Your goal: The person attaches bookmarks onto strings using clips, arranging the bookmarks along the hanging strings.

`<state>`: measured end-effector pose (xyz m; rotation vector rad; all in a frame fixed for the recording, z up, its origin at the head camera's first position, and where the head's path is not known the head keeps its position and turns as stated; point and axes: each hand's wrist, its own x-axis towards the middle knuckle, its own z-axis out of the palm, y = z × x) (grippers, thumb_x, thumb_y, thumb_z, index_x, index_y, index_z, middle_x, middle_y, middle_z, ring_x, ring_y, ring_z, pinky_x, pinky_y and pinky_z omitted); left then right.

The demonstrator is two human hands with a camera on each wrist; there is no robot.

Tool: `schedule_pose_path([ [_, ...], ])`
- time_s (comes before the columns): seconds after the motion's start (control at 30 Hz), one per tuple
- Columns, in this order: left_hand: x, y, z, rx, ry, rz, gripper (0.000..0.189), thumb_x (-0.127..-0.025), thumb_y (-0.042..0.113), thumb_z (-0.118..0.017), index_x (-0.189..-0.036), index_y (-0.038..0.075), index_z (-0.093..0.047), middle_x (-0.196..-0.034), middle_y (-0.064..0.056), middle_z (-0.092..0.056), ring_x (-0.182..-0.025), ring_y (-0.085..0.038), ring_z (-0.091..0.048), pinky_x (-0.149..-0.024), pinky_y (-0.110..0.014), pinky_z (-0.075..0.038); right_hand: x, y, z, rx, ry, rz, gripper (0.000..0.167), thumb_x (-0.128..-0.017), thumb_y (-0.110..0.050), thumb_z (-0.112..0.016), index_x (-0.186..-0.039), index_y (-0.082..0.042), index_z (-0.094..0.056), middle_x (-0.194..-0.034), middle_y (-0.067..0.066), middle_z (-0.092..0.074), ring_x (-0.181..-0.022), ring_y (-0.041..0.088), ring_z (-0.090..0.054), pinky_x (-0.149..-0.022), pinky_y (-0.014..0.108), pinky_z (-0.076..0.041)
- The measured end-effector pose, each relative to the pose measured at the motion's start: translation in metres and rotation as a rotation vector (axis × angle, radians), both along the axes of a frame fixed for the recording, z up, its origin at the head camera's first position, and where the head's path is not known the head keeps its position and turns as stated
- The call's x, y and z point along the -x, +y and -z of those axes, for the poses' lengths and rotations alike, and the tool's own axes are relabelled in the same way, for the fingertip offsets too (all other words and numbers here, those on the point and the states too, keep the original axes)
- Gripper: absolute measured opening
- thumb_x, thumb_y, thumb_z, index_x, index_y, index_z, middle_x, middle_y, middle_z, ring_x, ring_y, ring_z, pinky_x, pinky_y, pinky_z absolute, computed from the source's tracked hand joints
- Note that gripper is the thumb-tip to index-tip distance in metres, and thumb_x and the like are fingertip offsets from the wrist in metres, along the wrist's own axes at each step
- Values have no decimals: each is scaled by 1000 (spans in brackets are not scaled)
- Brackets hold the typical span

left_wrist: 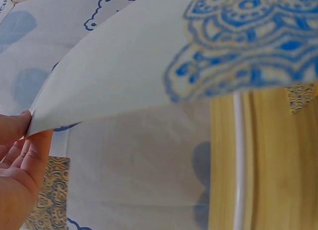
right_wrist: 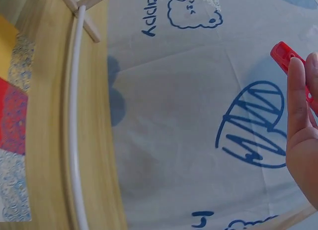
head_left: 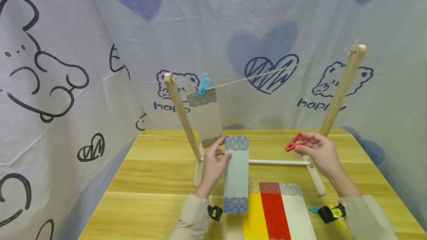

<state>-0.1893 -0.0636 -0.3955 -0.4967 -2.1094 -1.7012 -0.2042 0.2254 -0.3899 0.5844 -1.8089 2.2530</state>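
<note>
Left hand (head_left: 213,164): I am seeing its fingers pinching the pale card strip (head_left: 236,173) by the long edge, long axis upright, just right of them.
Right hand (head_left: 318,151): fingers gripping the red plastic peg (head_left: 293,143) at their left tips.
String (head_left: 283,67): above both hands; blue peg (head_left: 203,84) already holding a matching strip.
Tabletop (head_left: 150,180): smooth wood.

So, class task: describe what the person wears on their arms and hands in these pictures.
Both arms wear long beige sleeves ending at the wrist. The left hand and right hand are bare: no gloves. Each wrist carries a small black device; the right one shows yellow markings.
</note>
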Motion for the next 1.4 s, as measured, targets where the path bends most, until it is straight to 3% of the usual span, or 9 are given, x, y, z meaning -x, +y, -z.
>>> schedule_pose_path([
  [0.13, 3, 1, -6, -16, 30, -4, 52, -74, -19, -58, -123, -13, -44, -108, -28, -52, -73, -36, -58, -56, -31, -53, 3, -9, -16, 44, -6, -12, 38, -77, 19, -56, -103, -8, -63, -93, 5, -64, -69, 16, -64, -58, 28, -53],
  [0.33, 7, 2, -14, -28, 92, -29, 51, -72, -20, -58, -121, -15, -44, -110, -30, -52, -71, -37, -58, -52, -28, -52, 11, -17, -32, 8, 2, 17, 35, -77, 15, -58, -107, -3, -60, -95, 5, -65, -72, 17, -65, -62, 29, -52],
  [0.53, 9, 1, -22, -47, 93, -33, 52, -72, -20, -57, -122, -14, -43, -110, -29, -51, -73, -37, -58, -59, -29, -53, 18, -25, -47, 11, 21, -4, 33, -78, 13, -59, -109, 3, -56, -96, 6, -64, -74, 18, -65, -64, 29, -52],
  [0.77, 9, 2, -31, -21, 122, -58, 52, -74, -17, -59, -124, -11, -44, -112, -27, -52, -75, -35, -59, -61, -27, -53, 25, -36, -66, 7, 77, -10, 30, -77, 14, -60, -105, 3, -57, -94, 7, -64, -70, 18, -65, -62, 30, -52],
  [1.2, 17, 13, -50, -63, 176, -94, 52, -74, -16, -59, -123, -11, -44, -107, -25, -53, -77, -34, -59, -60, -29, -53, 37, -51, -110, -88, 197, 48, 27, -73, 13, -65, -97, 2, -60, -88, 7, -65, -64, 16, -63, -58, 27, -52],
  [1.4, 33, 12, -39, -77, 210, -102, 54, -74, -15, -61, -125, -7, -45, -108, -22, -54, -76, -29, -60, -58, -25, -52, 42, -63, -124, -128, 226, 56, 27, -72, 14, -65, -95, 1, -60, -87, 6, -65, -57, 16, -61, -57, 26, -52],
])
